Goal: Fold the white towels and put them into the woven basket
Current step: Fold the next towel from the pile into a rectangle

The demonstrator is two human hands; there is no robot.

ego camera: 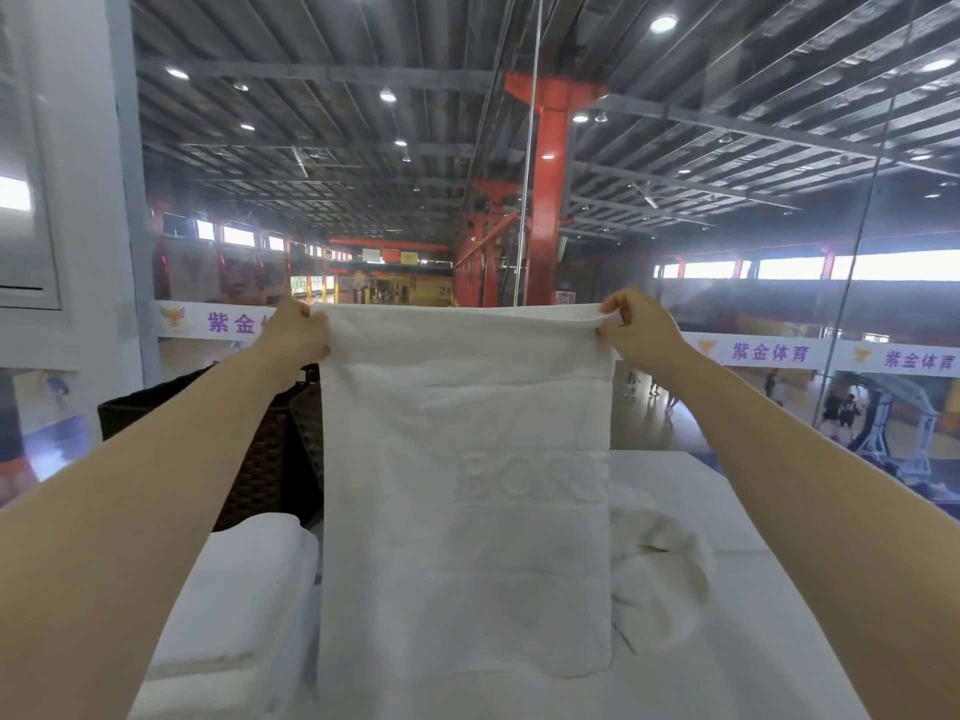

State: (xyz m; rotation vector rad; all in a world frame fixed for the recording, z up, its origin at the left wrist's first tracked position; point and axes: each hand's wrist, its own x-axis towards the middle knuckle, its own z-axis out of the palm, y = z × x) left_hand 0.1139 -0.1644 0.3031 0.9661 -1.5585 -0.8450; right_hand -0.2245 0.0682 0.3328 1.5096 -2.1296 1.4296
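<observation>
Terry cloth hangs limp here: the white towel [465,491] is held up over the white-covered counter [753,511], its lower edge resting on the cloth. The left hand [296,330] and right hand [636,324] are each closed in a pinch on a top corner. It looks soft, light and floppy, so corners are the sound hold. The woven basket [249,439] stands at the counter's far left corner, behind a folded towel [244,589]; a crumpled towel [660,574] lies right.

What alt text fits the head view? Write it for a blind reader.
Two bare hands, left and right, hold a white towel up by its top corners over a white table. A dark woven basket stands left, a crumpled towel lies right.
</observation>
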